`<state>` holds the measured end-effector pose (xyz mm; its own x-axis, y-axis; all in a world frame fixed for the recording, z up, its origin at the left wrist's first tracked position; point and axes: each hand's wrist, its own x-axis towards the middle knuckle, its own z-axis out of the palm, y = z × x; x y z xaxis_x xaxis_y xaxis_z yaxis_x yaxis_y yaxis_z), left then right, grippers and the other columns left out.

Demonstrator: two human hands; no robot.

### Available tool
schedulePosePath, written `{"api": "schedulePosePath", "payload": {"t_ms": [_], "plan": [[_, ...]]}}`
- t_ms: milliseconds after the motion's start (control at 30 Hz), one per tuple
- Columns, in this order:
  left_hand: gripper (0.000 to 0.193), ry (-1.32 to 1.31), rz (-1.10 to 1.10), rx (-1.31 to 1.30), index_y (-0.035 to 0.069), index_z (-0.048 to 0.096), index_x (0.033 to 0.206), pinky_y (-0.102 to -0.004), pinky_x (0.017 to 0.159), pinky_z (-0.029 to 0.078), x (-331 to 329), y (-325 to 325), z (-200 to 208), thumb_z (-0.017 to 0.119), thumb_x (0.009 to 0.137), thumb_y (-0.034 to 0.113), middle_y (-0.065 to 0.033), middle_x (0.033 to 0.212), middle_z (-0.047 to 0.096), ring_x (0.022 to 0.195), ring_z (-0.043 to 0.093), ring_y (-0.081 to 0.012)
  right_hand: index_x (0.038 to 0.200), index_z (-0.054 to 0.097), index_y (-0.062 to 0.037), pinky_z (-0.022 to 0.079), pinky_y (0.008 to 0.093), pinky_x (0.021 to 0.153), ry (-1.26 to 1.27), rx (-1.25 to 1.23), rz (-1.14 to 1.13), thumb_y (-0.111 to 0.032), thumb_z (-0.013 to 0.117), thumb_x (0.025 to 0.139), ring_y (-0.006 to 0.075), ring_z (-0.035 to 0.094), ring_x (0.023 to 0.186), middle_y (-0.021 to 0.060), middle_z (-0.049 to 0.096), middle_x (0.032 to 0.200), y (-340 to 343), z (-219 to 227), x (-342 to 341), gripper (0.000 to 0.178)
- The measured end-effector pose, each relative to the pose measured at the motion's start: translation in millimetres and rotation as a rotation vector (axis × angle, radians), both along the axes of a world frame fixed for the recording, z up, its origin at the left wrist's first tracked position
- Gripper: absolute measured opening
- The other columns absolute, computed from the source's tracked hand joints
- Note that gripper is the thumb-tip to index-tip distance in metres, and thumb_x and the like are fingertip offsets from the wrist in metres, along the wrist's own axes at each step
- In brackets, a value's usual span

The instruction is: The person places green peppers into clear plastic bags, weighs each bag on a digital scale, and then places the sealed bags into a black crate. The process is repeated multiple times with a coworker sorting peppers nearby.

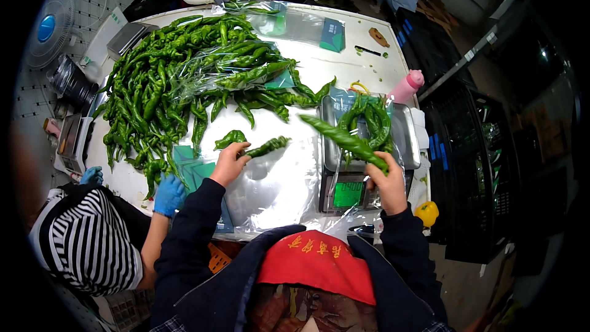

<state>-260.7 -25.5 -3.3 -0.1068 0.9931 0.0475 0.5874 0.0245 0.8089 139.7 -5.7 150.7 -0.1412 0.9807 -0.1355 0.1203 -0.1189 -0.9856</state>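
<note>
Gripping peppers: left hand (228,163) one pepper (268,146), right hand (388,185) (fingers apparently closed) a long pepper (344,138).

You get bright, even overhead light on the white table (344,64), with soft shadows under the hands. Glare washes the clear plastic sheet (276,178) at the centre. The fisheye bends the table edges and blackens the corners; the far background stays dim and slightly soft.
</note>
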Motion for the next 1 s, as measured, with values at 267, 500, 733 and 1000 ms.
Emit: {"api": "schedulePosePath", "payload": {"t_ms": [267,500,733,1000], "plan": [[0.047,0.557,0.078,0.264,0.003,0.058,0.117,-0.0459,0.089,0.043,63,-9,22,0.074,0.075,0.017,-0.0195,0.114,0.054,0.105,0.051,-0.0392,0.125,0.048,0.004,0.045,0.027,0.05,0.57,-0.103,-0.24,-0.024,0.052,0.095,0.0168,0.055,0.054,0.0162,0.06,0.082,-88,-12,116,0.041],[0.071,0.285,-0.669,0.5,0.004,0.055,0.122,-0.047,0.095,0.039,241,-64,134,0.082,0.065,0.038,-0.0189,0.118,0.051,0.108,0.051,-0.0357,0.127,0.048,0.0075,0.046,0.0295,0.051,0.549,-0.145,-0.243,-0.027,0.063,0.088,0.02,0.058,0.057,0.0215,0.062,0.083,-179,-28,182,0.055],[0.017,0.456,-0.65,0.675,0.008,0.05,0.074,-0.0368,0.066,0.039,261,-49,100,0.066,0.069,0.009,-0.0063,0.074,0.045,0.073,0.048,-0.0243,0.13,0.047,0.0077,0.048,0.0319,0.053,0.54,-0.257,-0.29,-0.02,0.063,0.088,0.0217,0.06,0.06,0.0245,0.063,0.087,-241,-33,207,0.053],[0.021,0.193,-0.611,0.794,0.008,0.045,0.064,-0.037,0.051,0.04,283,-46,137,0.065,0.068,0.003,-0.0068,0.062,0.044,0.056,0.048,-0.0245,0.126,0.049,0.0045,0.045,0.0272,0.053,0.621,-0.398,-0.403,-0.019,0.05,0.095,0.0158,0.057,0.059,0.0149,0.062,0.084,-230,-43,139,0.039]]}}
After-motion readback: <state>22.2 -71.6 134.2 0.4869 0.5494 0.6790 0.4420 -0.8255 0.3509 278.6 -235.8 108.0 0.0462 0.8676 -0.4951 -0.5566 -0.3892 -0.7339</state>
